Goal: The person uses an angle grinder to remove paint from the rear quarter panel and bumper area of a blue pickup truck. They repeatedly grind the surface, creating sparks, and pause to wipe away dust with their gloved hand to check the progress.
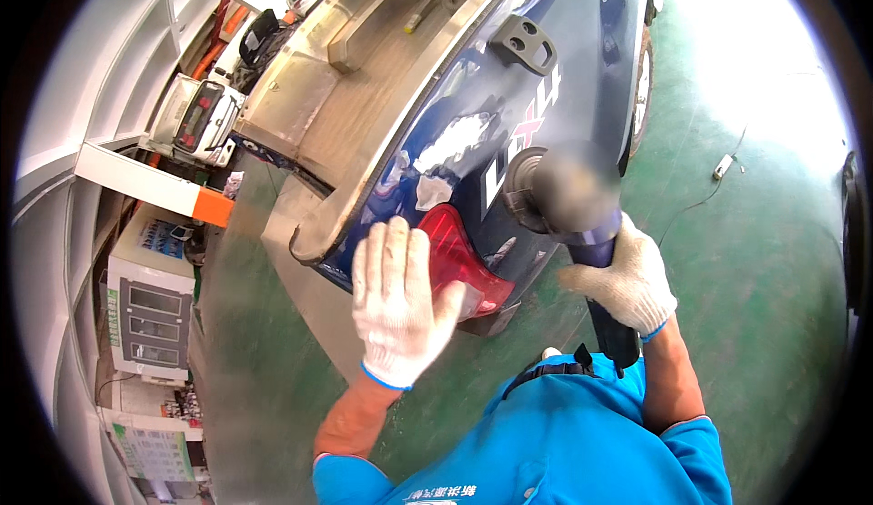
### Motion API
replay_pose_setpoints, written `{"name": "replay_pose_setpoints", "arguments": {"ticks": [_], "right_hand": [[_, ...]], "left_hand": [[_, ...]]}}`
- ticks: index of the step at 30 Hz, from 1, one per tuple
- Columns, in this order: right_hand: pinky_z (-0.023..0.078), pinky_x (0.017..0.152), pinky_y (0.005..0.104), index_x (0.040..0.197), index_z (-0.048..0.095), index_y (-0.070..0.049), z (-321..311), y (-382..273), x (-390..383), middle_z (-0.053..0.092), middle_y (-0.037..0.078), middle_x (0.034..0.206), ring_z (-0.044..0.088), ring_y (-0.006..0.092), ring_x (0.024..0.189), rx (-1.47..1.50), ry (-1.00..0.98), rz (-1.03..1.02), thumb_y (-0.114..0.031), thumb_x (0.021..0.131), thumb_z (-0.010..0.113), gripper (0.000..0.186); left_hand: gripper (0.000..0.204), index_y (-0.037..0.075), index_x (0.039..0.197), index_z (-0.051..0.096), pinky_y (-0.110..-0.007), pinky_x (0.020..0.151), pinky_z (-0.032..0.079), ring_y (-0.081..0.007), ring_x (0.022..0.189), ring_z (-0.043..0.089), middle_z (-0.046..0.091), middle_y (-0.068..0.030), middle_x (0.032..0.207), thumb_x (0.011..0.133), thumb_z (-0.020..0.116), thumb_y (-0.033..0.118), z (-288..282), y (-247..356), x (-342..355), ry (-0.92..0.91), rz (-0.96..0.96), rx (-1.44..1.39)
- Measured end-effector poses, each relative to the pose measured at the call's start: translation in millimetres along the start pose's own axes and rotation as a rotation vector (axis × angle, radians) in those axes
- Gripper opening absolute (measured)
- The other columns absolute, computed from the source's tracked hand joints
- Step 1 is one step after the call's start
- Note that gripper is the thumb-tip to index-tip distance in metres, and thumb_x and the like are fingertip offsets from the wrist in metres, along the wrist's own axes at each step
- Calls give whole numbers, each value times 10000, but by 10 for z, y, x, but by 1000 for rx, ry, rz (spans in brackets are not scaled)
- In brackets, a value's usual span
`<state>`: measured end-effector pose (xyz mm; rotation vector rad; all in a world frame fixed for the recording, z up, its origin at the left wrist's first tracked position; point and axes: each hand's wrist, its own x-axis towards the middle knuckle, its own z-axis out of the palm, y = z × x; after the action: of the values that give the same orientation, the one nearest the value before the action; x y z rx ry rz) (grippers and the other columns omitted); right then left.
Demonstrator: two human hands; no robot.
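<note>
My left hand (405, 314), in a white knit glove, is open with its fingers stretched out over the dark blue truck's rear corner, beside the red tail light (473, 285); I cannot tell whether it touches the surface. My right hand (627, 282), gloved too, grips a power tool (600, 232) with a blue and black body, probably a polisher or grinder; the top of its round head is blurred. That head is at the glossy side panel (464, 173), over a lettered decal, below a black bracket (525, 46).
The truck's open bed (318, 123) holds a tool with a yellow handle. On the left are white vehicles (205, 123), a white and orange beam (145, 178) and a cabinet (150, 314). A cord and power strip (723, 167) lie on the green floor (727, 278) at the right.
</note>
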<state>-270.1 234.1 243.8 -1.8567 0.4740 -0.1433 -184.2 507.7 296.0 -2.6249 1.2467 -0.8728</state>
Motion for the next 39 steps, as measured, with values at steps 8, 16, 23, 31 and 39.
{"name": "replay_pose_setpoints", "arguments": {"ticks": [8, 16, 23, 31, 39], "right_hand": [[585, 817, 371, 1235, 657, -11, -202, 216, 64, 740, 125, 1017, 693, 210, 844, 180, 74, -23, -199, 621, 899, 686], [587, 827, 369, 1246, 657, -9, -294, 189, 101, 746, 131, 1029, 715, 216, 885, 148, 84, -24, -202, 636, 890, 681], [583, 894, 465, 1319, 598, -14, 67, -40, 239, 749, 280, 1075, 741, 449, 1028, -182, -53, -180, -297, 708, 883, 732], [602, 800, 486, 1280, 575, 54, 306, -363, 281, 743, 294, 929, 756, 463, 882, -280, -47, -405, -348, 779, 795, 679], [586, 837, 516, 1342, 559, 11, 204, -560, 201, 737, 294, 983, 734, 487, 942, -411, -70, -216, -299, 746, 823, 722]], "left_hand": [[926, -26, 1524, 524, -551, 1288, 258, -402, 1556, 378, 451, -238, 1642, 765, 844, 400, 427, 37, 459, -129, 72, 265], [559, 7, 1336, 673, -433, 1043, 558, -374, 1194, 677, 720, -193, 1252, 838, 804, 223, 530, 642, 414, -344, -61, -628], [667, -95, 1531, 427, -400, 1210, 390, -263, 1434, 504, 536, -172, 1524, 1093, 616, 371, 780, 1095, 170, -262, -575, -1973], [555, -53, 1518, 471, -409, 1126, 473, -228, 1314, 599, 600, -140, 1440, 1067, 614, 237, 597, 912, 352, -116, -817, -2176], [546, -76, 1482, 513, -402, 1144, 452, -232, 1312, 604, 606, -154, 1456, 1052, 619, 243, 603, 952, 399, -122, -848, -2220]]}}
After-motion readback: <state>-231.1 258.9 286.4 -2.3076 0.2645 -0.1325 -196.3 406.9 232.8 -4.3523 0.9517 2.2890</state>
